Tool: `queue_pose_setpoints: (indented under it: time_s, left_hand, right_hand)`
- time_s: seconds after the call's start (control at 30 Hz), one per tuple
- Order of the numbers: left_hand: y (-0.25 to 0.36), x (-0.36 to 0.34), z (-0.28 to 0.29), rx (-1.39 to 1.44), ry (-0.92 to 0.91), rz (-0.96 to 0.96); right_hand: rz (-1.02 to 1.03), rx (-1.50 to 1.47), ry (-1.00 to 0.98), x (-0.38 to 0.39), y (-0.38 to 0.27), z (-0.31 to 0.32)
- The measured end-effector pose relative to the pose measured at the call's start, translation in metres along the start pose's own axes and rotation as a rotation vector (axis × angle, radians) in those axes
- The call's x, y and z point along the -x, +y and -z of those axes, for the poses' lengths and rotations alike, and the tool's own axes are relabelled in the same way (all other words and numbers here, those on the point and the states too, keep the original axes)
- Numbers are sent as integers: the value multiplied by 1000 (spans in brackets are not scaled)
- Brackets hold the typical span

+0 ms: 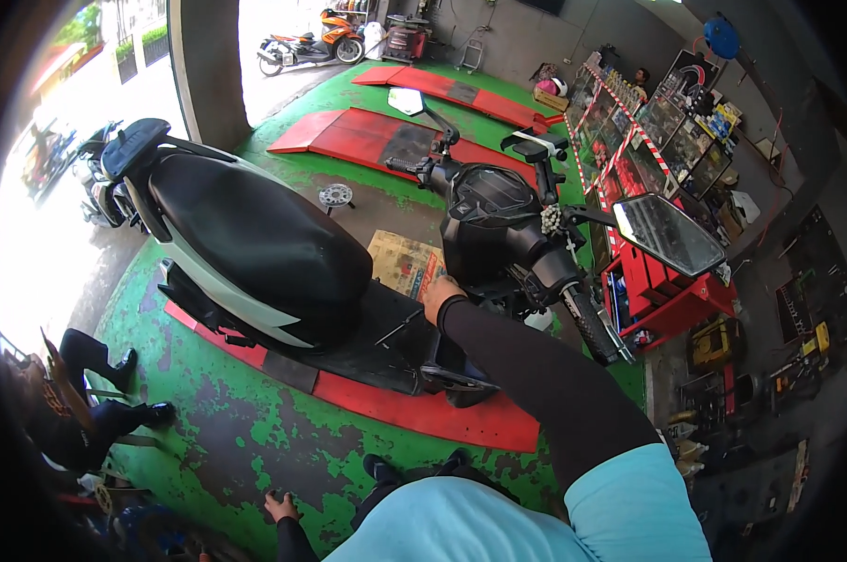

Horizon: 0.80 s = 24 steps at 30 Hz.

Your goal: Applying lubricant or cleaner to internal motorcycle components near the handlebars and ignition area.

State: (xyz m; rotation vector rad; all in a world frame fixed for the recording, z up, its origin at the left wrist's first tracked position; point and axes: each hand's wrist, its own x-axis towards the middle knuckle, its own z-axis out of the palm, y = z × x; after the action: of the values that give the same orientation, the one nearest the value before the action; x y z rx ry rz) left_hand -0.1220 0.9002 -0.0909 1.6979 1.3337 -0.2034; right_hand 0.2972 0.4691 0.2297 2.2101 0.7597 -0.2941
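A scooter (259, 242) with a long black seat and white side panels stands in front of me, its handlebars to the right. My right arm reaches across to the inner side of its black front cowl (475, 245). There my right hand (440, 298) is closed, fingers curled against the panel; whatever they grip is hidden. Just beyond the hand lies a flat piece of printed cardboard (406, 262). Low on the left, my left hand (281, 507) hangs over the green floor, fingers loosely apart, holding nothing.
The scooter stands over a red lift platform (423, 405). Two more red platforms lie beyond. A mirror (669, 234) juts out at right, above a red tool cart (662, 290). Glass display cases (620, 140) stand behind. At left a person (72, 403) sits. A round metal part (335, 195) rests on a small stand.
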Motion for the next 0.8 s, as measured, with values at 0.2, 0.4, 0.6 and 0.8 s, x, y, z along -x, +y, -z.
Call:
queue_pose_setpoints:
  time_s: [0.2, 0.4, 0.6, 0.8]
  left_hand:
    - [-8, 2, 4, 60, 4, 37]
    - [-24, 8, 1, 106, 7, 81]
    - [-37, 15, -5, 122, -3, 115]
    - [-54, 18, -3, 169, 13, 155]
  right_hand:
    - [231, -22, -138, 3, 16, 12]
    - [290, -4, -132, 4, 21, 20]
    - [397, 61, -116, 0, 23, 13]
    - [365, 115, -254, -14, 24, 6]
